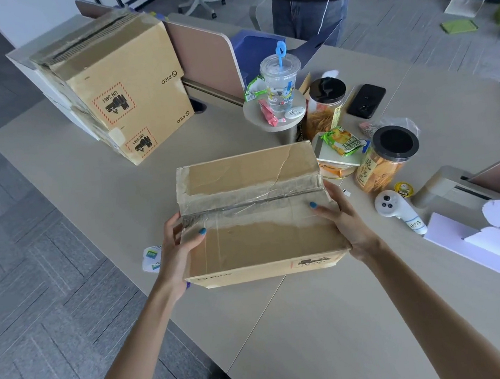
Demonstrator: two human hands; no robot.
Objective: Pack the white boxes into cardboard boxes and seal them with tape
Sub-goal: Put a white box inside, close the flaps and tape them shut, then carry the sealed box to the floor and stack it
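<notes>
1. I had both hands on the cardboard box (258, 216), which sat in front of me over the near middle of the desk (335, 320). Honestly couldn't tell if its bottom was resting on the desk or slightly lifted.
2. My left hand (176, 250) gripped the box's left end, with the thumb lying on top and the fingers wrapped round the side.
3. My right hand (347, 225) did the same on the right end: thumb on the top face, and the rest of the fingers hidden behind the edge.
4. The box flaps were closed, with a wide, messy strip of clear tape (250, 200) running along the centre seam.
5. Two more taped cardboard boxes (119, 89) were stacked at the far left of the desk, well apart from mine.
6. An open white box (496, 233) lay off to my right by the desk edge.
7. The clutter beyond my box included a plastic cup (281, 83) with a blue straw, two snack jars (387, 158) with black lids, a green snack packet (343, 141) and a black phone (366, 100).
8. A white controller (397, 208) lay just to the right of my right hand.
9. A small white thing with a green label (150, 258) was peeking out beside my left wrist, and I couldn't make out what it was.
10. Another person (311, 1) stood at the far side of the desk.
</notes>
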